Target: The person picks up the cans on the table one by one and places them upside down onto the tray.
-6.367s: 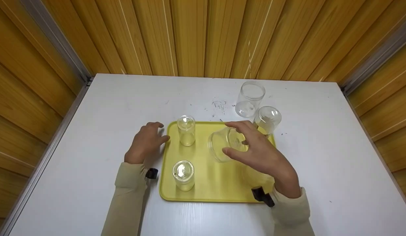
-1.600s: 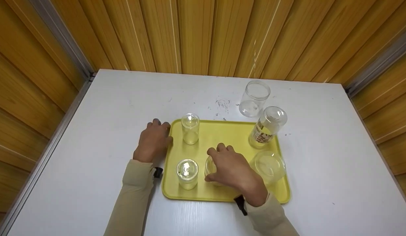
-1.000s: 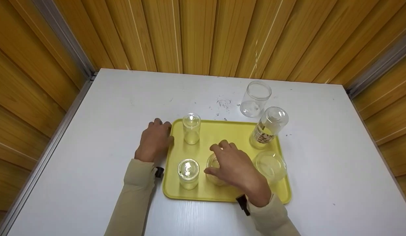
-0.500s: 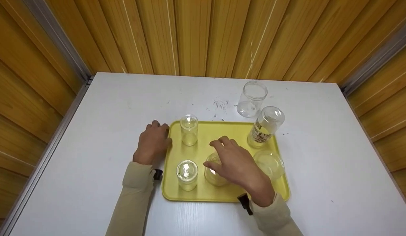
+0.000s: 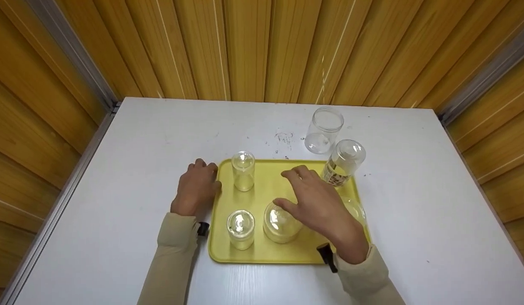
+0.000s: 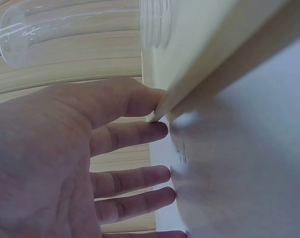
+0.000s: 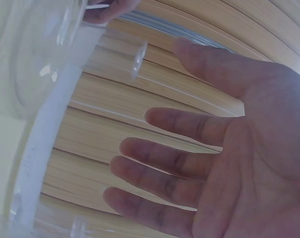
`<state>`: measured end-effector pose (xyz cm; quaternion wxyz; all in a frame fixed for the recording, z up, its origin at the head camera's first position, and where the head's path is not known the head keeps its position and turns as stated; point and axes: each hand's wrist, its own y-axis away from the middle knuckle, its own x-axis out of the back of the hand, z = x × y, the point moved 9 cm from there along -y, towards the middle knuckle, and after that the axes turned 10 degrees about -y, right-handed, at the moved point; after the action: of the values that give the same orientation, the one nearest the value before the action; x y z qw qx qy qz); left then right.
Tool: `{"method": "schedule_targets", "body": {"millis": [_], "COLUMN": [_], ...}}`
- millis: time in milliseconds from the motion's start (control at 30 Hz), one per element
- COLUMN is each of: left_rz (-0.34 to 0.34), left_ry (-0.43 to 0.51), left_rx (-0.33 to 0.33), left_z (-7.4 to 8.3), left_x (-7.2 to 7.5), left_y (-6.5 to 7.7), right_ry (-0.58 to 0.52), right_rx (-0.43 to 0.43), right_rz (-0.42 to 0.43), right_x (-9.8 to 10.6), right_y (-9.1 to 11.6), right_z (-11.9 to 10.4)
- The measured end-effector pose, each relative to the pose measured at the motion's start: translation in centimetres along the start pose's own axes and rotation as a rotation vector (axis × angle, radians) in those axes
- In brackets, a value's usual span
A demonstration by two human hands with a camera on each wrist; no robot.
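My left hand (image 5: 196,188) is at the left edge of the yellow tray (image 5: 266,256); in the left wrist view its thumb and index finger pinch the rim, the other fingertips resting on the table. Over the tray, my right hand (image 5: 319,203) holds nothing, fingers spread. Just left of it, a wide clear jar (image 5: 281,224) stands mouth down. Another clear jar (image 5: 356,209) is mostly hidden behind the right hand. Two narrow upturned jars, one at the back (image 5: 243,171) and one in front (image 5: 241,228), stand on the tray's left side. A tall upturned jar with a printed label (image 5: 344,163) occupies the back right.
An open clear jar (image 5: 324,130) stands upright on the white table (image 5: 414,190), behind the tray. Wood-patterned panels (image 5: 245,51) enclose the table at the back and sides.
Earlier, the right hand carried a jar over the tray, then set it down near the front middle. It has since let go and drawn up and right. The left hand stays at the rim.
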<state>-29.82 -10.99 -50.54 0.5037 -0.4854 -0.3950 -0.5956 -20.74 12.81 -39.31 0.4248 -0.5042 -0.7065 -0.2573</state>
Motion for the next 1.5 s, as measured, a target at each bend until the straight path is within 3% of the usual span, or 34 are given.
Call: {"method": "schedule_targets", "body": {"millis": [400,700,800,1067,1500], "left_rz": [0.005,0.026,0.035,0.02,0.01], "left_ry": [0.02,0.022,0.01,0.009,0.01], "left_rx": [-0.001,-0.008,-0.013,-0.002,0.0], "left_z": [-0.2,0.3,0.6,0.7,0.3], "left_x": [0.0,0.0,0.1,-0.2,-0.3], "left_y": [0.2,-0.1,-0.2,-0.4,-0.5], "right_ry": [0.082,0.068,0.059,0.017,0.022], "right_rx": [0.079,0.156,0.147,0.063,0.004], "right_rz": [0.073,0.173,0.19,0.156,0.053], "right_x": [4.7,7.8,8.6,10.3,11.4], "right_y": [-0.8,-2.9,-3.8,-6.0,-10.0], "right_z": [-0.3,0.7,1.3,2.8,5.3]}}
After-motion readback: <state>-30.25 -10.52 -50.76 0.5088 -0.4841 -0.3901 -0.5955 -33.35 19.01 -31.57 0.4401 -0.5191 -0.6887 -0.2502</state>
